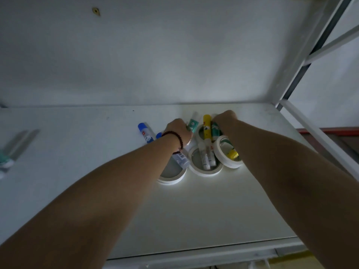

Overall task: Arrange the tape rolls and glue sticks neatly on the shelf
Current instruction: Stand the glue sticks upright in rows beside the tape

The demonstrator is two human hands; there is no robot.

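Two hands sort a jumble of glue sticks and tape rolls at the back of a white shelf

The left hand (177, 131), a beaded bracelet (173, 140) at its wrist, closes its fingers on a green-labelled glue stick (193, 124); the right hand (225, 118) curls over another green stick (215, 130) beside a yellow glue stick (207, 125), though its fingers are hidden and their grip cannot be told. Three white tape rolls (206, 172) lie flat and touching, with clear glue sticks (206, 156) resting across the middle one and a blue-capped stick (144, 133) off to the left. Lifting the sticks clear one at a time, before squaring the rolls, would likely keep the heap from scattering. The shelf (194, 210) is bare, dim and pale, backed by a plain white wall (155, 55), with a white metal frame (303, 121) at right.
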